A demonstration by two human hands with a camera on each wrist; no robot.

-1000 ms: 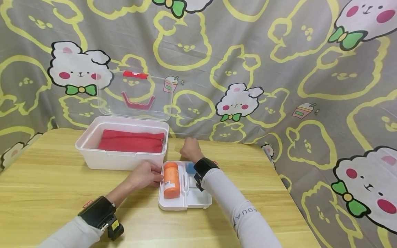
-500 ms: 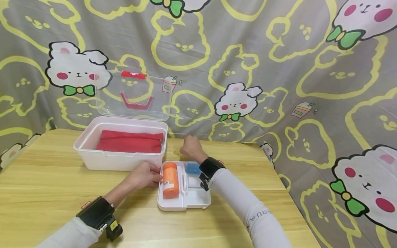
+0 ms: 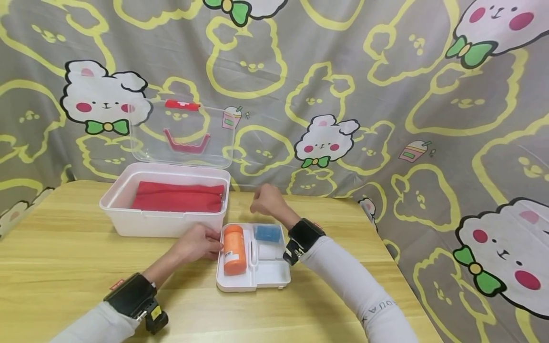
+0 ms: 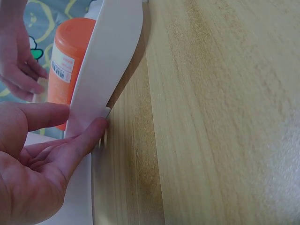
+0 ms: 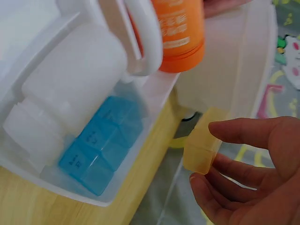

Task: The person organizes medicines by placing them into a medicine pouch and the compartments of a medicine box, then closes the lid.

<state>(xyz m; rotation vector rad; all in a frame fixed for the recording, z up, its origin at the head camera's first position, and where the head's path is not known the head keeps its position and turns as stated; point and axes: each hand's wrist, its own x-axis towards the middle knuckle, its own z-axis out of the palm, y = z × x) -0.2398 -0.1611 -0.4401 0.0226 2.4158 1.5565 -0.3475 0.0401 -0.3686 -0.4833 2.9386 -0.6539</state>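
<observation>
My left hand (image 3: 198, 244) holds the left side of a white divided tray (image 3: 270, 278); the left wrist view has its thumb at the rim and fingertips at the wall's lower edge. Beyond the tray's far side, my right hand (image 3: 270, 202) pinches a small translucent yellow pill box (image 5: 201, 145) between thumb and fingers. An orange bottle (image 3: 234, 250) lies in the tray's left half, beside the handle (image 3: 254, 252). Across the handle are a blue pill box (image 3: 268, 233) with marked compartments and a white bottle (image 5: 77, 72) lying on its side.
Left of the tray stands a larger white box (image 3: 167, 224) with a red zippered pouch (image 3: 180, 196) inside. Its clear lid (image 3: 150, 138), with a pink handle and red latch, stands raised behind it. A patterned curtain (image 3: 266, 162) hangs along the table's (image 3: 128, 276) back edge.
My right hand has shifted slightly right with the yellow pill box, and its wrist has swung right, exposing the blue pill box in the tray. My left hand keeps its place at the tray.
</observation>
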